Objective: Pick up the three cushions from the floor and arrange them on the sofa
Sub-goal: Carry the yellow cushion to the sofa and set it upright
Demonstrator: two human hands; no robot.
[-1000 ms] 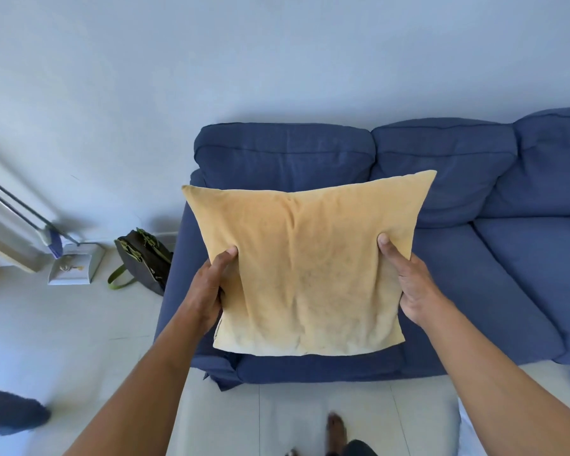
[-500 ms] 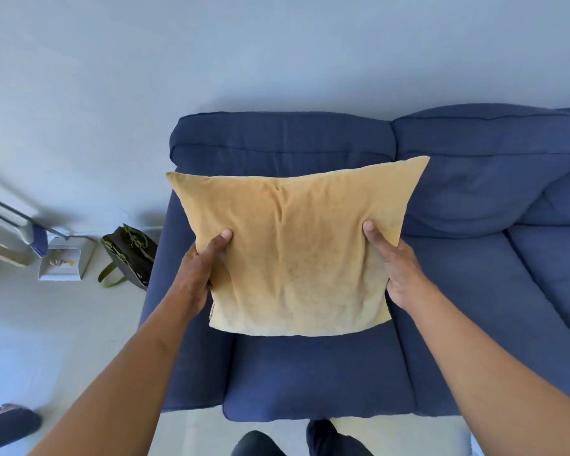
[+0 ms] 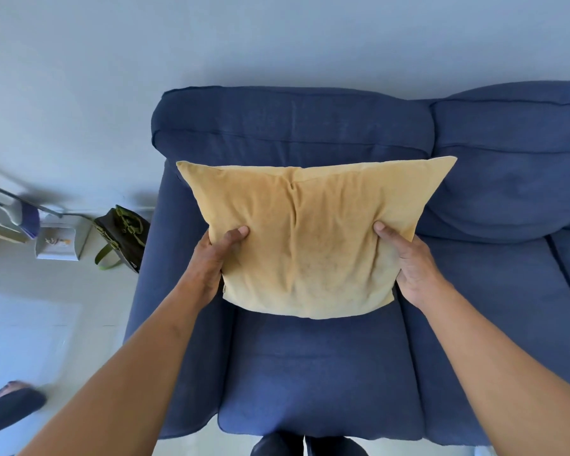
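I have stepped closer, and the yellow cushion has come lower, over the far end of the blue sofa seat; my left hand and right hand stay clamped on its side edges (thumbs on top), placement looks imminent

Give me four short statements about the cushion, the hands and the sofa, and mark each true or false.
1. Both hands grip the yellow cushion. True: the left hand and right hand hold its opposite sides.
2. The sofa is red. False: it is blue.
3. A dark bag sits on the floor left of the sofa. True.
4. Two other cushions already lie on the seat. False: no loose cushion shows there.
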